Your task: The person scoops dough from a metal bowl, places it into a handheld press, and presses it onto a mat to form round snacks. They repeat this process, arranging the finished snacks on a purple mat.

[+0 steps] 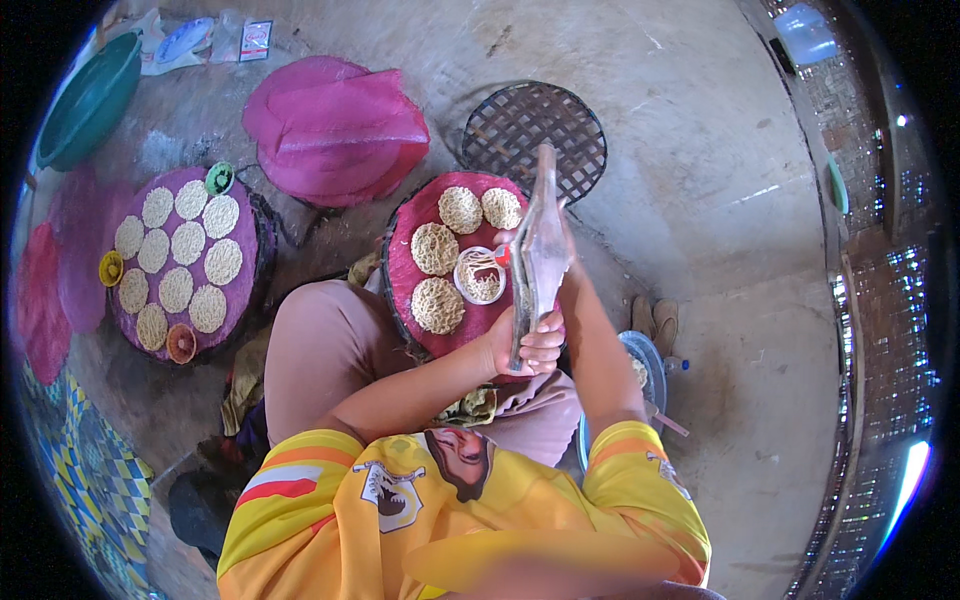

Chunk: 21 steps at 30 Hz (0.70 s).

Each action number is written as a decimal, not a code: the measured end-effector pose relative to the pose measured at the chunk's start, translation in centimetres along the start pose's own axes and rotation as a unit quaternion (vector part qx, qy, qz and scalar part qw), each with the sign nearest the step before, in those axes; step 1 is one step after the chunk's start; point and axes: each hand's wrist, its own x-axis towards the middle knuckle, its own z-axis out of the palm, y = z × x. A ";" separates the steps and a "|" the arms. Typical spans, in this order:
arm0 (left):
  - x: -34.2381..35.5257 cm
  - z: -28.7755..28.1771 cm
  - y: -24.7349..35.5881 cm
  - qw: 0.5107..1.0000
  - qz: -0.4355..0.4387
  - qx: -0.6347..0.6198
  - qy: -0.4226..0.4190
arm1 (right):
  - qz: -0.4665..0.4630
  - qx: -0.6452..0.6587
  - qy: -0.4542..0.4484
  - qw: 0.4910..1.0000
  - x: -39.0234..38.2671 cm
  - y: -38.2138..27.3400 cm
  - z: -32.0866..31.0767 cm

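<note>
My left hand (530,345) is wrapped round the lower handle of a long wooden hand press (538,245), wide in the middle with a narrow handle at each end. My right hand (568,250) grips its upper part, partly hidden behind the wood. The press is over a round tray lined with pink-red cloth (425,215). Beneath its left side lies a white ring mould (459,285) with a red tab, partly filled with pale dough strands. Several round cakes of pale noodle strands (436,305) lie around the ring on the cloth.
To the left, a second cloth-lined tray (165,205) bears several noodle rounds and small coloured ring moulds (182,343). Folded pink cloth (335,130) and a dark woven tray (535,130) lie ahead. A green basin (92,100) stands far left; a blue tub (645,350) is by my right arm.
</note>
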 end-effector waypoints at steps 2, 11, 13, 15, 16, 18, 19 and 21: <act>-0.1 0.5 0.4 0.999 0.003 0.013 -0.033 | 0.054 0.139 -0.054 0.987 0.0 3.1 -1.6; -0.5 2.7 0.7 0.996 -0.011 0.088 0.009 | -0.090 -0.595 0.205 0.772 -4.7 7.8 -4.3; -0.4 2.8 0.1 0.993 -0.043 0.095 0.051 | -0.216 -0.495 0.241 0.806 -6.7 6.3 -3.7; -0.4 2.8 -0.5 0.984 -0.088 0.108 0.108 | -0.282 -0.313 0.268 0.867 -8.7 3.7 -2.8; -0.4 2.6 -0.9 0.973 -0.117 0.132 0.150 | -0.204 -0.239 0.298 0.901 -10.8 1.7 -2.5; -0.3 2.3 -1.9 0.938 -0.190 0.171 0.234 | -0.258 -0.100 0.271 0.922 -12.7 -1.0 -1.3; -0.2 2.2 -2.5 0.908 -0.225 0.227 0.272 | -0.337 -0.058 0.167 0.925 -14.6 -1.6 -0.6; 0.1 2.0 -4.2 0.825 -0.286 0.337 0.353 | -0.393 -0.052 0.240 0.886 -17.4 -2.1 0.9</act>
